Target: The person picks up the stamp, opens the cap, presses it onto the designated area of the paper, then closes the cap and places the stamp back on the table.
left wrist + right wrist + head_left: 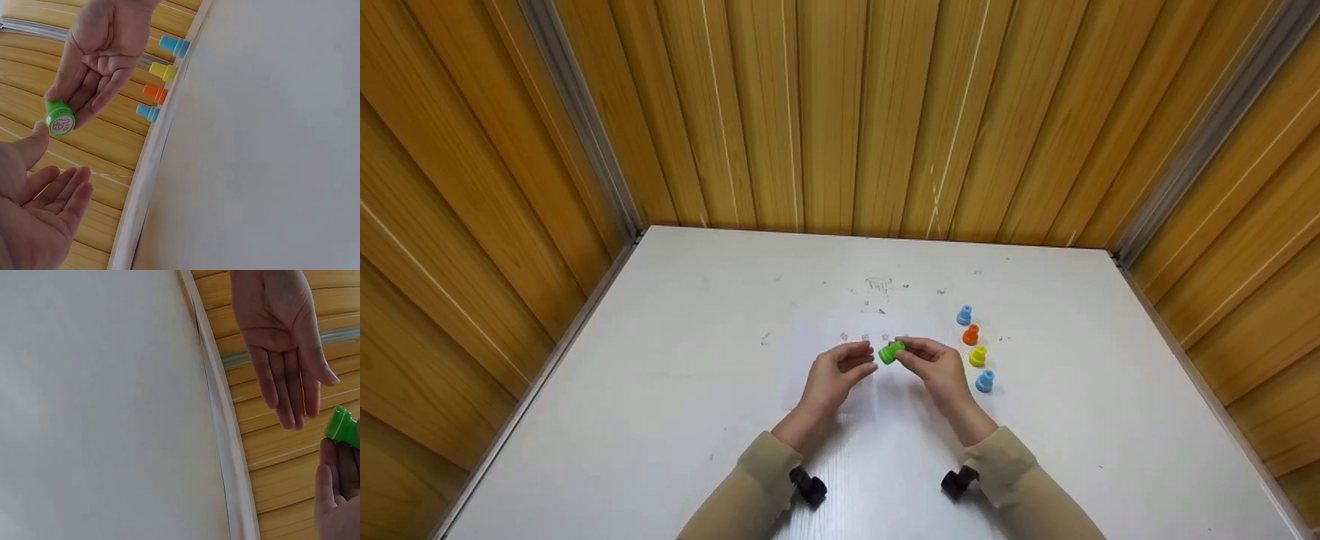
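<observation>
My right hand (941, 371) pinches a small green stamp (892, 352) between thumb and fingertips, tilted above the table. In the left wrist view the stamp's round face (61, 125) is turned to the camera and bears a pinkish-red hand-shaped picture. Just left of it is my left hand (831, 377), holding nothing, its fingers loosely extended and its thumb tip close to the stamp. Beneath both hands lies white paper (812, 334) with a row of small reddish marks (844, 337) near its far side, partly hidden by the fingers.
Right of the paper, a blue stamp (964, 315), an orange stamp (971, 334), a yellow stamp (978, 356) and a second blue stamp (985, 381) stand in a column. Wood-patterned walls (825, 112) enclose the white table (660, 337) at the back and sides.
</observation>
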Motion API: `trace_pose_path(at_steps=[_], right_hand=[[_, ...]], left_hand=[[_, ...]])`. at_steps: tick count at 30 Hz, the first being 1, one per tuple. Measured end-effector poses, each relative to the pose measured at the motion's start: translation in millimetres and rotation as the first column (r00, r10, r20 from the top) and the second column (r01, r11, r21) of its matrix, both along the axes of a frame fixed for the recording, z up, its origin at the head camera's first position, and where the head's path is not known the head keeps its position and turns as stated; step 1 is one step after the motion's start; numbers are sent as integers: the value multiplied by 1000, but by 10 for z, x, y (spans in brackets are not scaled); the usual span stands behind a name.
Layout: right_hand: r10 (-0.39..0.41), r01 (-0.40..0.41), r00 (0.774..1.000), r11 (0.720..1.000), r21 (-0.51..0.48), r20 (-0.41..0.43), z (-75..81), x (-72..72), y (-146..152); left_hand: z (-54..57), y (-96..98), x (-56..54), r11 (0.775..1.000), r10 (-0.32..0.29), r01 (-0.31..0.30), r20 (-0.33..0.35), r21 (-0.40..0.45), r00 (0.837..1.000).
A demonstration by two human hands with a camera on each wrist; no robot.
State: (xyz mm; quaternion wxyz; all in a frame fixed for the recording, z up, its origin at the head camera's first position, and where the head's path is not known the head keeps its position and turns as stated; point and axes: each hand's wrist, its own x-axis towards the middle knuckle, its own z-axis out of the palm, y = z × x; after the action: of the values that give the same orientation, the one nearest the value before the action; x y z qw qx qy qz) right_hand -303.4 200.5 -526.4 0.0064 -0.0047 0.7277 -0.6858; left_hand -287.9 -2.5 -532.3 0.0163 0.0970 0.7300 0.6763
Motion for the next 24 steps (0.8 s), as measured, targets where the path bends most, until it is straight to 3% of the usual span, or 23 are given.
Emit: trace_pose_path(at_steps=[5, 12, 17, 24], right_hand=[[25, -25, 1000, 1000, -15, 10, -28, 52, -66], [44, -42, 998, 997, -62, 37, -26, 90, -106], [33, -28, 998, 994, -101, 49, -47, 82, -129], [44, -46, 999, 997, -70, -28, -45, 87, -132]], left_hand=[[-11, 41, 18, 999, -12, 12, -4, 43, 1000], [13, 53, 25, 997, 30, -29, -3, 74, 1000], [12, 44, 21, 995, 6, -5, -6, 103, 1000], [6, 37, 21, 994, -9, 9, -1, 110, 1000]])
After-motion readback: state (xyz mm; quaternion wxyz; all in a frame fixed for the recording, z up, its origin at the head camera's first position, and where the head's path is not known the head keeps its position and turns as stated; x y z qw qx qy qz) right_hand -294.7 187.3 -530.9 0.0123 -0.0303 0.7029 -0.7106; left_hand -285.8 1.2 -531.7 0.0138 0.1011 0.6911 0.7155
